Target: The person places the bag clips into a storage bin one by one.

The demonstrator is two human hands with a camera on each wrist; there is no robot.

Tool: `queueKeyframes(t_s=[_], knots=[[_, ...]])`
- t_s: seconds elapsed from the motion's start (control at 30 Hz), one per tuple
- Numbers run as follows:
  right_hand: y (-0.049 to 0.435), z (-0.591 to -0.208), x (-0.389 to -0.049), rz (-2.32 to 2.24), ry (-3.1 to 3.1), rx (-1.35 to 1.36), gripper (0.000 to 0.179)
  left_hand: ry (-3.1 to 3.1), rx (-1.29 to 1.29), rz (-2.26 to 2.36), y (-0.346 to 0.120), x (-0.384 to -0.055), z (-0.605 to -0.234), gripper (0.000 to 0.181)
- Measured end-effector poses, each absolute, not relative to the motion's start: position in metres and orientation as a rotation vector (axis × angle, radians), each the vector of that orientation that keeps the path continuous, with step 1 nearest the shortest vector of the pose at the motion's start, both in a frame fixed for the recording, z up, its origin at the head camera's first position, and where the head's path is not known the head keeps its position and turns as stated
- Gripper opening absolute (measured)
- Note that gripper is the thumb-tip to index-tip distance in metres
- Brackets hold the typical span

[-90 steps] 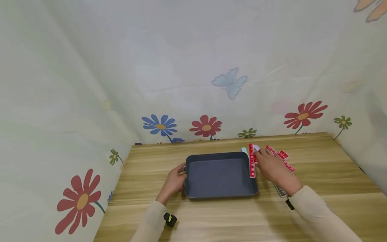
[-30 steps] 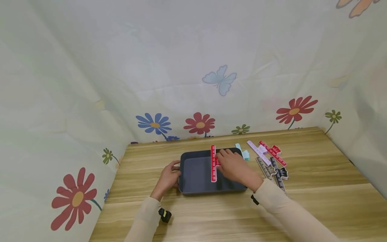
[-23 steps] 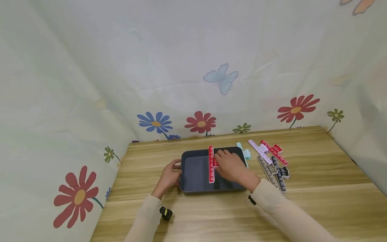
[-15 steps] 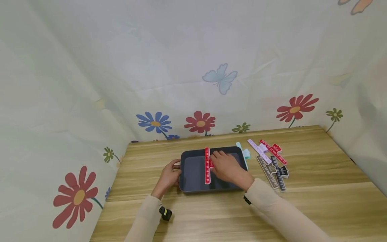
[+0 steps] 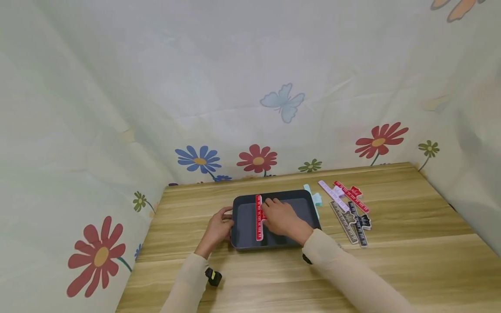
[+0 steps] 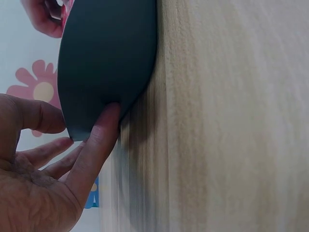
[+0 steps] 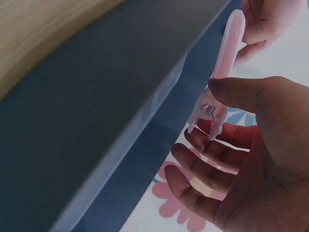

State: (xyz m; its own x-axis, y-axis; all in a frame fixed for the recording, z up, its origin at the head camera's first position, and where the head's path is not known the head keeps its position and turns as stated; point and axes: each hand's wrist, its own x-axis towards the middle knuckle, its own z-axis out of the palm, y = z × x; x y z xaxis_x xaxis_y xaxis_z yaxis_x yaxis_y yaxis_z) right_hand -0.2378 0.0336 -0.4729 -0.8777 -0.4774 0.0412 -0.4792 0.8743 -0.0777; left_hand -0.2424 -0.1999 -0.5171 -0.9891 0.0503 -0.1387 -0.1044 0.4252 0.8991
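Note:
A dark rectangular baking tray (image 5: 243, 224) sits on the wooden table. My left hand (image 5: 217, 229) holds its left end; in the left wrist view the fingertips touch the rim and outer wall of the tray (image 6: 106, 53). My right hand (image 5: 279, 217) is over the tray and pinches a red clip (image 5: 258, 224) with a white piano-key pattern, its long bar pointing away from me. The right wrist view shows the clip (image 7: 211, 108) edge-on between thumb and forefinger, the other fingers loosely bent. Whether the clip touches the tray floor, I cannot tell.
Right of the tray lie more piano-key clips: a mint one (image 5: 317, 200) by the tray's edge, a lilac one (image 5: 332, 195), another red one (image 5: 352, 196), a brown one (image 5: 344, 221) and a black one (image 5: 359, 226). A flower-printed cloth (image 5: 235, 108) hangs behind the table.
My right hand has carried the red clip leftward from the tray's right edge to over its left half. The left hand stays at the tray's left end.

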Motion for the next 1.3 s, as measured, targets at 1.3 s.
queueKeyframes(t_s=[1.3], knots=[[-0.026,-0.487,-0.251,0.051,-3.164,0.736,0.048,2.586,-0.036,1.552,-0.197,-0.242,-0.516,0.055]])
